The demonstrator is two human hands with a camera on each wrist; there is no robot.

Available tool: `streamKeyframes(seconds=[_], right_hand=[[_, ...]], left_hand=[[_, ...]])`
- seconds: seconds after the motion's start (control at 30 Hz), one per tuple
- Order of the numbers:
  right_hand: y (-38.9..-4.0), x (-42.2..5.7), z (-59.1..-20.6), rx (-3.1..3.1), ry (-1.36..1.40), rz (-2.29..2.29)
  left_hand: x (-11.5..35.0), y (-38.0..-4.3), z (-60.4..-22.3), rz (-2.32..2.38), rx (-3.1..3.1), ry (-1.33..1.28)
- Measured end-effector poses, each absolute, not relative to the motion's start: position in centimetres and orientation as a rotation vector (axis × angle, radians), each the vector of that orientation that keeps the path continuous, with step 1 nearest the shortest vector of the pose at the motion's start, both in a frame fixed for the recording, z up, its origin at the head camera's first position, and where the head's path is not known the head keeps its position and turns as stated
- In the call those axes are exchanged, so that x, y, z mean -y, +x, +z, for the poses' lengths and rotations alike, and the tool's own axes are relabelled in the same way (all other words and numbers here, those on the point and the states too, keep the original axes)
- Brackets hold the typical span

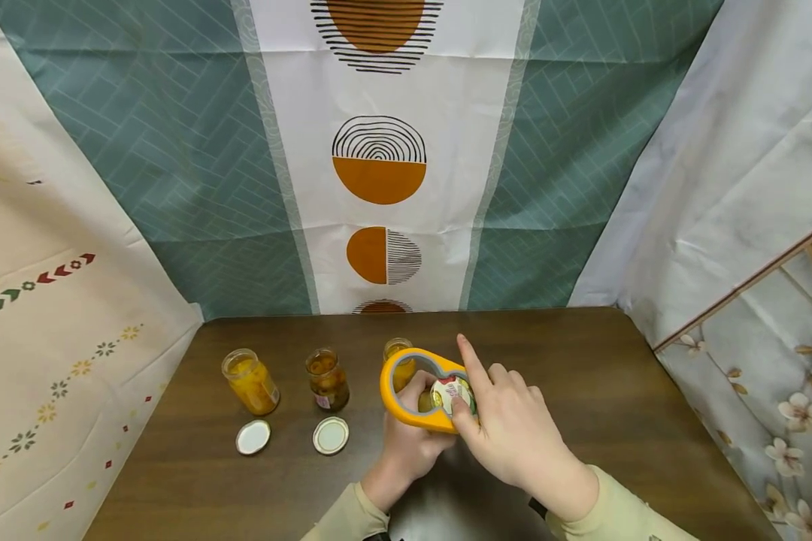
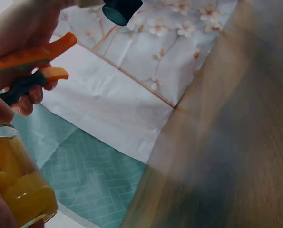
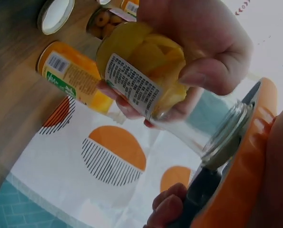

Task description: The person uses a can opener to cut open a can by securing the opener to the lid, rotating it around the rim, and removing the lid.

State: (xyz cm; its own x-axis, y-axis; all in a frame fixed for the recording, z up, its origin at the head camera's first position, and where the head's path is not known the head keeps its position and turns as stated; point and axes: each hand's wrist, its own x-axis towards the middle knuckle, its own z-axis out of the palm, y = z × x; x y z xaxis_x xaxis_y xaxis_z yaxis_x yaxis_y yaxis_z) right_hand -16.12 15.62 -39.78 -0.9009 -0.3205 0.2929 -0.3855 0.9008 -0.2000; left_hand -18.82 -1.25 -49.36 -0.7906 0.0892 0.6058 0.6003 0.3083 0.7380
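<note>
My left hand grips a glass jar of yellow fruit pieces, its fingers wrapped round the body. The jar is tilted and raised above the table, with a printed white label on its side. Across its patterned lid lies an orange-and-grey jar opener. My right hand holds the opener's handle end, thumb by the lid and index finger stretched out along the far side. In the left wrist view the opener's two arms stand apart between that hand's thumb and fingers.
On the brown table, a jar of yellow fruit and a darker jar stand at the left, both uncovered. Loose lids lie in front of them. Another yellow jar stands behind the opener, partly hidden.
</note>
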Motion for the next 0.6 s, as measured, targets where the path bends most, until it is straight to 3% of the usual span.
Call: streamKeyframes(seconds=[0.2,0.6], right_hand=[[-16.5,-16.6,-38.8,2.902,0.508,0.427],[-16.3,-18.8,-39.7,2.645,0.800,0.395]], left_hand=[[0.6,-18.6,-49.5,-1.683,2.063,-0.643],[0.6,-18.8,-49.6,-1.877,1.900,-0.770]])
